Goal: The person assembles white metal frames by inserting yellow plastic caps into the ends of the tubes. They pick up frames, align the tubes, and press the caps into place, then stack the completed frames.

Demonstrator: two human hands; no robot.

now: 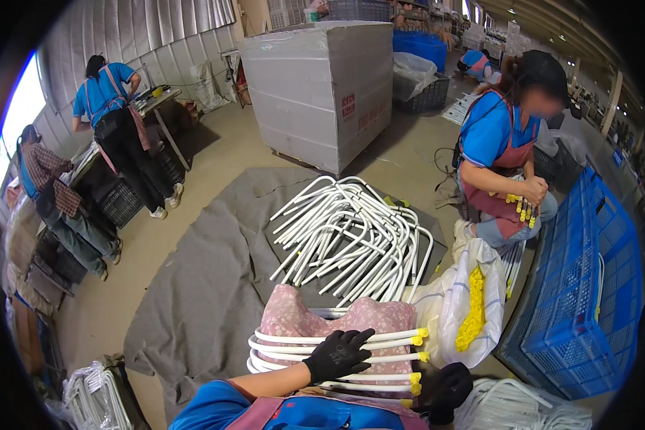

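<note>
1. Nearest us, the left hand [339,355], black-gloved, lies palm down across a bundle of bent white tubes [285,350] on the lap. Grip: fingers spread over the tubes, not visibly closed round any one.
2. The right hand [448,393], also dark-gloved, is just beside the tube ends; blur and shadow hide its fingers, so we cannot tell whether its grip is closed or holds anything.
3. Yellow end caps [423,356] sit on the visible right-hand ends of the bundle, above a pink floral cloth [294,315].
4. Step in hand, our judgement: capping tube ends. The next move seems to call for steadying the bundle with the left while the right checks or seats a cap.
5. Near the right hand, a pale bag [491,326] stands open with loose yellow pieces [473,315] in it.
6. Beyond the knees, we note a tangled pile of white tubes [337,236] on grey sheeting [193,301]; a blue crate [573,315] stands to the right.
7. Farther off, a crouching co-worker [498,129] holds yellow-tipped pieces beside that crate; a big grey box [301,93] stands behind the pile.
</note>
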